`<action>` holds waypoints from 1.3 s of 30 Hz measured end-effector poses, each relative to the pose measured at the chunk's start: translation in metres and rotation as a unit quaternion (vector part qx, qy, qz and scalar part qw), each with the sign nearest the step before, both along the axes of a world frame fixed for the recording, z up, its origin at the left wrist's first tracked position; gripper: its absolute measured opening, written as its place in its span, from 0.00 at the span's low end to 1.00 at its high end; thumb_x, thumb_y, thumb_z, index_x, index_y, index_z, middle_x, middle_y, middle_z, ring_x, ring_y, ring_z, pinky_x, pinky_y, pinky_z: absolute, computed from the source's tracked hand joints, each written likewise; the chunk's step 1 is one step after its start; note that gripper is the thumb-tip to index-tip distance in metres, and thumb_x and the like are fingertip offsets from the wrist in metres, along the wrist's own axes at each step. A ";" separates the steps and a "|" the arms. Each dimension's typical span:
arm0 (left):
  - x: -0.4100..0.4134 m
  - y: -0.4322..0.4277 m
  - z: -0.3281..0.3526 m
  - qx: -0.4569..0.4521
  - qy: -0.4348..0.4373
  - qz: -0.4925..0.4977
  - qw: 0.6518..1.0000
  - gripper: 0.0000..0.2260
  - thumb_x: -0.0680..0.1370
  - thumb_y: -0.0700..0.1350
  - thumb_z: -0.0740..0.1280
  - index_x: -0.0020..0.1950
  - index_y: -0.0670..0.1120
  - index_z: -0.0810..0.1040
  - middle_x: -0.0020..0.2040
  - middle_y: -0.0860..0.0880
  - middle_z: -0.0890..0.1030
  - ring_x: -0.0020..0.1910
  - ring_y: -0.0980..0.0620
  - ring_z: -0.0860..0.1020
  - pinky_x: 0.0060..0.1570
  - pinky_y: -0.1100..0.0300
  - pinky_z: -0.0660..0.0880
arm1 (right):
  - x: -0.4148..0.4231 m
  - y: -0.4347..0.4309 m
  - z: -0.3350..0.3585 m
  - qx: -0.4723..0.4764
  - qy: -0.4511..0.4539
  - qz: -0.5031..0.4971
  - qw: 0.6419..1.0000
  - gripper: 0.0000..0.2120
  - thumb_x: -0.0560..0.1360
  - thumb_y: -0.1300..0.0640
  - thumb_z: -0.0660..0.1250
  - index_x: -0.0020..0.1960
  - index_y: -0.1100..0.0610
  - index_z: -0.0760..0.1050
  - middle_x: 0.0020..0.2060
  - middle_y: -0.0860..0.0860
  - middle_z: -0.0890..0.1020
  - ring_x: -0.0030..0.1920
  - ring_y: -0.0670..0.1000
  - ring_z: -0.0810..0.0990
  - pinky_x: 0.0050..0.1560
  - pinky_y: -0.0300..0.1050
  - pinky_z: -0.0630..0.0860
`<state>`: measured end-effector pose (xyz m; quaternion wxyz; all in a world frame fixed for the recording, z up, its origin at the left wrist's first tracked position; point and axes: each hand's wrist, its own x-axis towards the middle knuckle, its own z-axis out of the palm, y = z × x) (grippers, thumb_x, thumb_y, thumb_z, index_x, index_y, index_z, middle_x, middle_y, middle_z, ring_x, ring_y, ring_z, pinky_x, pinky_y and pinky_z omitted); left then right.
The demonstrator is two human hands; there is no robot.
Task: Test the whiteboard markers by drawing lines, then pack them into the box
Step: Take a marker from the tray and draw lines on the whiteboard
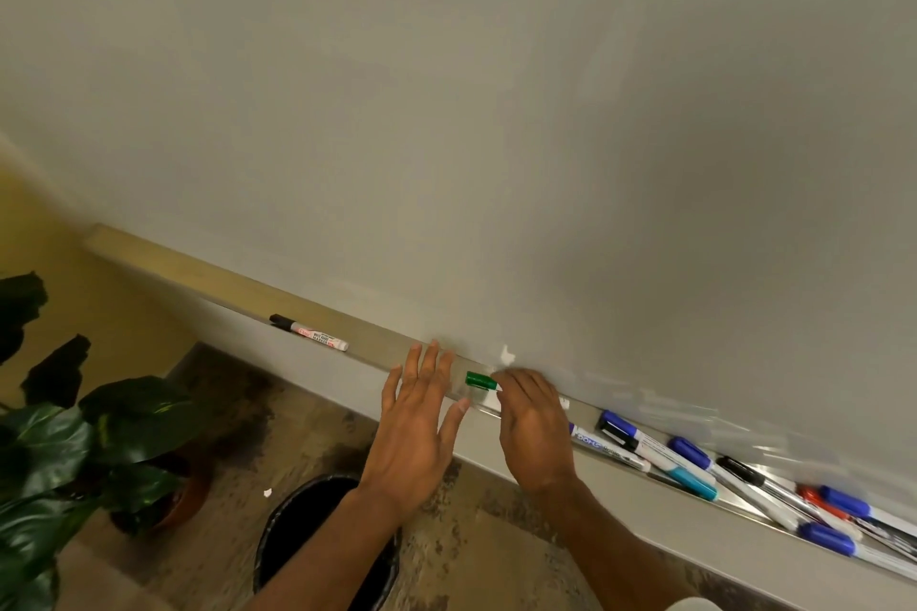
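The right hand is curled, knuckles up, over the near end of the tray that runs along the bottom edge of the whiteboard. Its fingers grip a green marker. Only the green cap end shows, sticking out from the fingertips toward the left; the rest of the barrel is hidden under the hand. The cap lies just above the tray lip, close against the board.

The left hand is flat and spread, fingers straight and pointing up at the board, holding nothing. It hovers just left of the green cap, with its thumb reaching under the cap toward the right hand. Whether the thumb touches the marker cannot be told.

To the right of the right hand, the tray holds a loose heap of markers lying lengthwise and crossing one another: a blue-capped marker nearest the hand, a teal-capped marker at the front edge, a black-capped marker behind it, and a red-capped marker further along among more blue caps. All lie apart from both hands.

Well to the left on the same ledge lies a lone marker with a black cap and a white printed barrel.

Below the ledge are a black bin, under the left forearm, and a potted plant on the mottled floor
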<state>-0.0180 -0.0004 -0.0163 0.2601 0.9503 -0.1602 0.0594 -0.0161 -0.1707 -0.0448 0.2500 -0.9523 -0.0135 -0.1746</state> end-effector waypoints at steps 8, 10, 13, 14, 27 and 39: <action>0.012 -0.018 0.090 -0.371 0.153 0.077 0.913 0.14 0.84 0.48 0.64 0.69 0.53 0.78 0.60 0.57 0.84 0.63 0.58 0.80 0.65 0.61 0.76 | -0.014 0.021 0.094 0.244 -0.044 -0.038 0.968 0.14 0.78 0.53 0.64 0.62 0.55 0.78 0.57 0.48 0.81 0.57 0.46 0.79 0.60 0.43 0.77; 0.013 -0.025 0.119 -0.434 0.198 0.060 0.877 0.12 0.84 0.45 0.64 0.67 0.50 0.81 0.59 0.55 0.85 0.62 0.57 0.81 0.69 0.52 0.75 | -0.020 0.021 0.125 0.330 -0.044 -0.029 0.943 0.11 0.78 0.57 0.66 0.60 0.53 0.78 0.54 0.43 0.81 0.56 0.45 0.80 0.57 0.39 0.78; 0.009 -0.035 0.162 -0.487 0.246 0.032 0.838 0.13 0.84 0.46 0.64 0.68 0.49 0.81 0.61 0.52 0.85 0.64 0.54 0.80 0.71 0.46 0.73 | -0.033 0.016 0.177 0.425 -0.038 -0.018 0.904 0.11 0.78 0.60 0.67 0.57 0.48 0.78 0.51 0.41 0.82 0.54 0.42 0.80 0.52 0.32 0.76; 0.008 -0.038 0.176 -0.496 0.255 0.018 0.830 0.13 0.84 0.47 0.64 0.68 0.49 0.81 0.62 0.50 0.84 0.65 0.52 0.80 0.71 0.46 0.72 | -0.037 0.013 0.192 0.445 -0.032 -0.016 0.895 0.11 0.78 0.60 0.67 0.57 0.47 0.79 0.50 0.41 0.82 0.53 0.42 0.80 0.51 0.32 0.76; -0.041 -0.097 0.324 -0.615 0.314 -0.190 0.698 0.12 0.83 0.50 0.66 0.59 0.44 0.81 0.67 0.34 0.78 0.48 0.37 0.68 0.32 0.53 0.79 | -0.101 -0.051 0.356 0.609 0.081 0.102 0.783 0.16 0.79 0.49 0.65 0.45 0.60 0.82 0.34 0.61 0.78 0.32 0.53 0.72 0.31 0.42 0.70; -0.062 -0.124 0.412 -0.686 0.236 -0.189 0.662 0.10 0.82 0.45 0.63 0.55 0.41 0.80 0.53 0.38 0.85 0.65 0.37 0.80 0.56 0.52 0.82 | -0.132 -0.077 0.422 0.601 0.077 0.060 0.794 0.20 0.75 0.43 0.68 0.37 0.61 0.81 0.28 0.58 0.71 0.22 0.47 0.62 0.23 0.36 0.57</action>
